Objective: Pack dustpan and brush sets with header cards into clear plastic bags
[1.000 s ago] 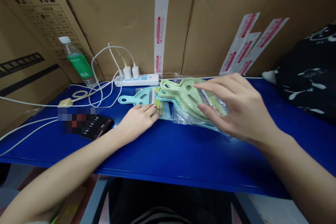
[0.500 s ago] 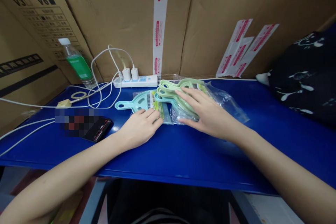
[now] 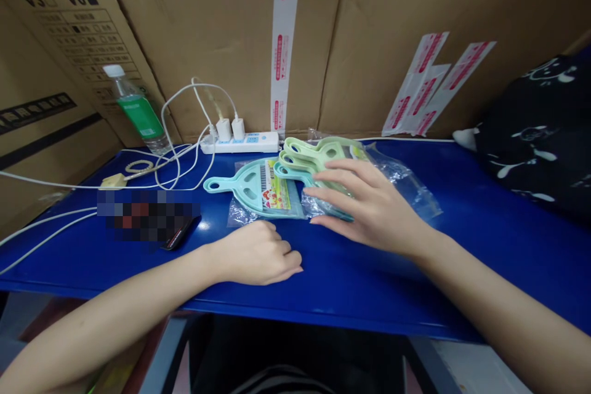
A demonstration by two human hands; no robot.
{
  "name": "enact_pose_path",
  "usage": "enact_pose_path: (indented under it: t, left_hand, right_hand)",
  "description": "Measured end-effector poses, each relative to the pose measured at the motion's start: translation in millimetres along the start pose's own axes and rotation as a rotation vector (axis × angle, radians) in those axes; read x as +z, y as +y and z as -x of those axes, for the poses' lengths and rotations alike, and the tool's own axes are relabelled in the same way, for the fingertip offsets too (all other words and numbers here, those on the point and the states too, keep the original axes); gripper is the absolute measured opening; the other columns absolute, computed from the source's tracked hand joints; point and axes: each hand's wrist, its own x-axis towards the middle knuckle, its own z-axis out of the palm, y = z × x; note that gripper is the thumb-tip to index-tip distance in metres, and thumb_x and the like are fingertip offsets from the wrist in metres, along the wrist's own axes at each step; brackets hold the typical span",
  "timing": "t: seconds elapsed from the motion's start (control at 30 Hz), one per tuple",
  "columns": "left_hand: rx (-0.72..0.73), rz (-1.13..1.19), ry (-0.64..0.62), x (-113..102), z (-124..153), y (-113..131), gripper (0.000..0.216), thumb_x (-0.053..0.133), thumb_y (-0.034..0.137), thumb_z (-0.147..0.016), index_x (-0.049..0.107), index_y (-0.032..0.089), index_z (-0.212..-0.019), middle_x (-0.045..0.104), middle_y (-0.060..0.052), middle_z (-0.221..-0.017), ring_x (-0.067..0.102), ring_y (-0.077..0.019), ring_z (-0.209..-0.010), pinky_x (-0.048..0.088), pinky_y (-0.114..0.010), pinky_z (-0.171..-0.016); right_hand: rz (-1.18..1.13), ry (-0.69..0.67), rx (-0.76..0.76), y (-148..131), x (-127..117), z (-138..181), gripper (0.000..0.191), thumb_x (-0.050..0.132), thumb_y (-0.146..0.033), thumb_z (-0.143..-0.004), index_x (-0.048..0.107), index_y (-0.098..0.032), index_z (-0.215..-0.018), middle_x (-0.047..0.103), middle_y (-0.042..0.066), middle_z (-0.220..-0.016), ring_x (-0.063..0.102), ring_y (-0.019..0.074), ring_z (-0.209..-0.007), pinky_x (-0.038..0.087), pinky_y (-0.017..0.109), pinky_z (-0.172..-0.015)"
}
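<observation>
A light-blue dustpan (image 3: 250, 189) in a clear plastic bag with a yellow printed label (image 3: 277, 188) lies on the blue table, its handle pointing left. Just in front of it, my left hand (image 3: 261, 252) rests on the tabletop with curled fingers, and no object shows in it. To the right is a stack of bagged dustpans, with pale-green ones (image 3: 314, 151) over a blue one (image 3: 292, 173). My right hand (image 3: 373, 203) lies across this stack, fingers spread and thumb at its near edge. It covers part of the green dustpans.
A white power strip (image 3: 240, 143) with plugged-in chargers and looping cables stands behind. At left are a green-labelled bottle (image 3: 141, 116) and a dark phone (image 3: 180, 234). Cardboard boxes (image 3: 221, 43) wall the back. A black patterned fabric item (image 3: 540, 135) sits at right.
My left hand has left the blue dustpan, uncovering its label, and moved toward me onto the table, fingers curling in. My right hand has shifted slightly right and nearer over the stack.
</observation>
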Motion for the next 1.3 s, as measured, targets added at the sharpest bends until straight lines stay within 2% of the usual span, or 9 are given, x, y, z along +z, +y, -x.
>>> enact_pose_path:
  t: [0.03,0.1,0.2,0.43,0.63,0.8,1.03,1.17,1.3]
  left_hand:
    - [-0.003,0.005,-0.006,-0.4,0.0,-0.1,0.046,0.03,0.025,-0.099,0.051,0.019,-0.06,0.054,0.002,-0.047,0.048,-0.0134,-0.039,0.032,-0.029,-0.046]
    - [0.0,0.02,-0.023,-1.2,0.2,-0.6,0.047,0.029,0.025,-0.099,0.052,0.019,-0.059,0.053,0.002,-0.045,0.048,-0.0137,-0.038,0.031,-0.03,-0.046]
    - [0.007,0.031,-0.027,-1.3,1.1,-1.5,0.048,0.027,0.025,-0.1,0.054,0.019,-0.06,0.053,0.002,-0.044,0.047,-0.0138,-0.037,0.031,-0.03,-0.045]
    - [-0.007,0.079,0.054,1.8,2.1,-2.3,0.053,0.026,0.021,-0.099,0.051,0.018,-0.053,0.051,0.002,-0.042,0.045,-0.012,-0.036,0.03,-0.03,-0.044]
    - [-0.01,0.116,0.028,2.5,4.1,-2.6,0.045,0.036,0.023,-0.097,0.053,0.018,-0.055,0.053,0.002,-0.045,0.047,-0.0118,-0.038,0.032,-0.03,-0.045]
    - [-0.006,0.15,0.028,3.1,4.1,-2.5,0.041,0.046,0.024,-0.092,0.05,0.019,-0.051,0.051,0.003,-0.043,0.047,-0.0115,-0.039,0.033,-0.029,-0.046]
    - [-0.005,0.152,-0.013,0.3,4.4,-5.2,0.039,0.048,0.026,-0.091,0.047,0.019,-0.053,0.052,0.003,-0.046,0.047,-0.012,-0.039,0.031,-0.03,-0.044]
    - [-0.022,0.166,-0.039,-0.1,5.1,-6.3,0.037,0.047,0.027,-0.092,0.049,0.019,-0.056,0.054,0.003,-0.046,0.047,-0.0119,-0.038,0.031,-0.029,-0.044]
    - [-0.025,0.165,0.001,1.6,5.4,-4.7,0.037,0.043,0.025,-0.094,0.05,0.019,-0.058,0.052,0.003,-0.045,0.046,-0.0121,-0.038,0.031,-0.029,-0.045]
  right_hand:
    - [0.003,0.027,-0.034,-2.9,-1.1,-1.8,0.018,0.055,-0.028,-0.091,0.067,-0.014,-0.09,0.069,0.01,-0.088,0.057,0.0243,-0.094,0.048,0.038,-0.08]
    - [-0.003,0.037,-0.082,-9.5,-2.1,-4.7,0.023,0.053,-0.019,-0.092,0.065,-0.015,-0.073,0.061,0.003,-0.064,0.053,0.0175,-0.071,0.044,0.031,-0.069]
    - [-0.065,-0.022,-0.147,-19.4,0.0,-6.1,0.035,0.047,-0.016,-0.094,0.06,-0.016,-0.062,0.049,-0.002,-0.05,0.042,0.0133,-0.054,0.037,0.028,-0.058]
    - [-0.183,-0.084,-0.221,-35.4,10.8,-1.3,0.048,0.035,-0.015,-0.099,0.054,-0.017,-0.055,0.044,-0.004,-0.046,0.033,0.0123,-0.046,0.029,0.028,-0.053]
    - [-0.175,-0.085,-0.221,-40.1,19.0,1.2,0.042,0.034,-0.007,-0.095,0.061,-0.016,-0.064,0.049,-0.002,-0.048,0.038,0.0132,-0.046,0.03,0.028,-0.053]
    - [-0.209,-0.041,-0.237,-42.8,18.0,-5.0,0.048,0.025,-0.006,-0.096,0.064,-0.014,-0.07,0.05,-0.001,-0.049,0.039,0.0134,-0.046,0.031,0.028,-0.05]
    - [-0.22,0.078,-0.225,-45.3,9.8,-9.5,0.034,0.04,-0.006,-0.091,0.066,-0.013,-0.069,0.048,-0.001,-0.05,0.042,0.0133,-0.05,0.031,0.028,-0.05]
    - [-0.235,0.049,-0.199,-42.9,9.4,-7.7,0.038,0.044,-0.004,-0.089,0.062,-0.015,-0.058,0.05,-0.001,-0.051,0.041,0.0129,-0.052,0.031,0.029,-0.051]
    - [-0.247,-0.004,-0.151,-38.6,9.1,-6.5,0.04,0.045,-0.003,-0.089,0.059,-0.016,-0.054,0.048,-0.001,-0.05,0.038,0.0126,-0.051,0.026,0.029,-0.049]
